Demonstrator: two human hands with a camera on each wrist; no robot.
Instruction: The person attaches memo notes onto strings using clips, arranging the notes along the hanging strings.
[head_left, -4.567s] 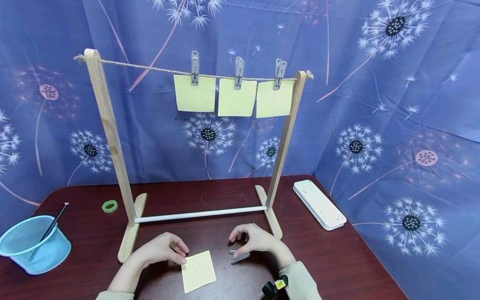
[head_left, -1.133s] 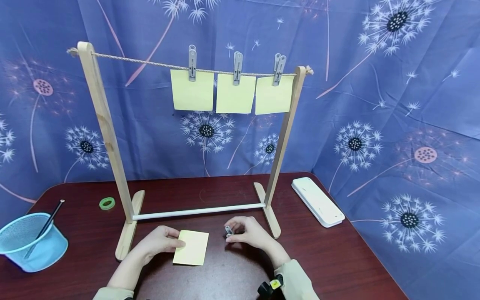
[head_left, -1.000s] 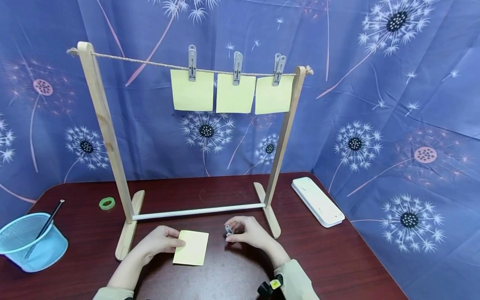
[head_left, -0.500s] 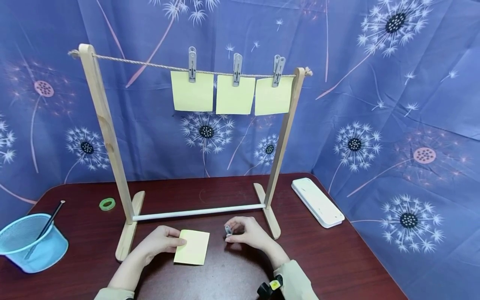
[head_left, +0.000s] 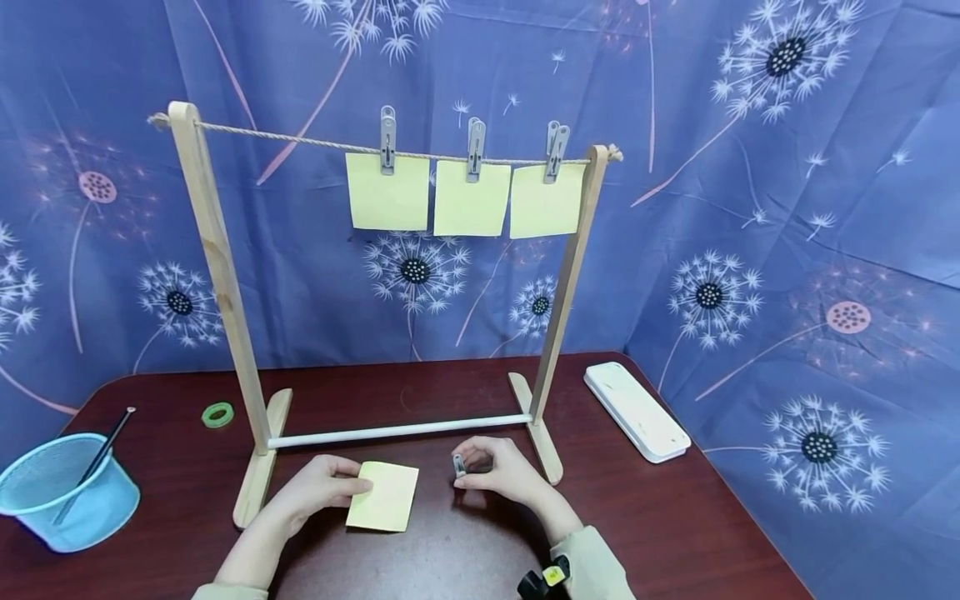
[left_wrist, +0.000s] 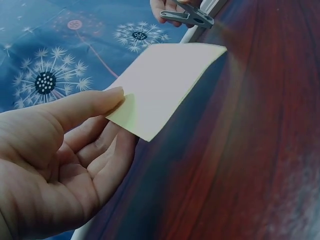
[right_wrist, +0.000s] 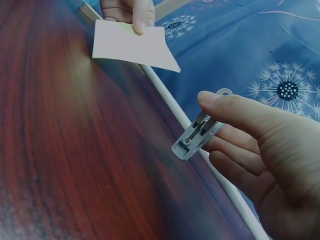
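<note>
A yellow sticky note (head_left: pixel 386 497) is pinched at its left edge between the thumb and fingers of my left hand (head_left: pixel 318 486), held above the table. In the left wrist view the sticky note (left_wrist: pixel 165 82) looks slightly curved. My right hand (head_left: pixel 504 472) pinches a grey clothespin (head_left: pixel 459 467); the right wrist view shows the clothespin (right_wrist: pixel 197 132) between thumb and fingers. Sticky note and clothespin are apart. Above, three more yellow notes (head_left: pixel 387 196) hang from a rope (head_left: pixel 300 138), each under its own grey clothespin (head_left: pixel 387 142).
The rope spans a wooden frame (head_left: pixel 225 275) with a white crossbar (head_left: pixel 397 432). On the dark red table (head_left: pixel 675 533) stand a blue mesh basket (head_left: pixel 97 508) holding a black stick, a green tape roll (head_left: pixel 217 415) and a white case (head_left: pixel 637 411). A patterned blue curtain hangs behind.
Since the oldest frame, the left hand has lifted the sticky note and the right hand has picked up the clothespin from the table. Over the last second both hands stay nearly still; the view tilts slightly.
</note>
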